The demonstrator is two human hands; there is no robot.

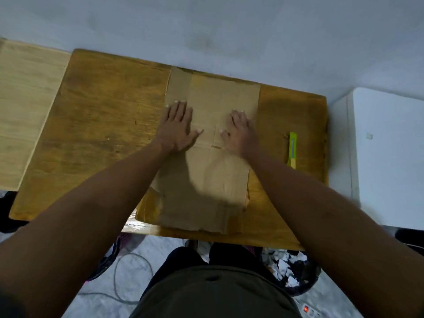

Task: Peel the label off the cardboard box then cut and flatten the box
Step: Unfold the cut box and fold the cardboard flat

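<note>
Left hand (177, 127) and right hand (238, 133) flat on flattened cardboard box (206, 175). Bare wooden table (103, 125) wide open left of left fingertips. Right of right fingers: narrow clear strip, then utility knife (292, 149) lying near table edge. Wall (206, 31) just beyond fingertips.

I see a plain tan flattened cardboard box (211, 143) with darker brown tape strips, on a streaky amber-brown wooden table (103, 125); a lime-green plastic utility knife (292, 149) alongside.
</note>
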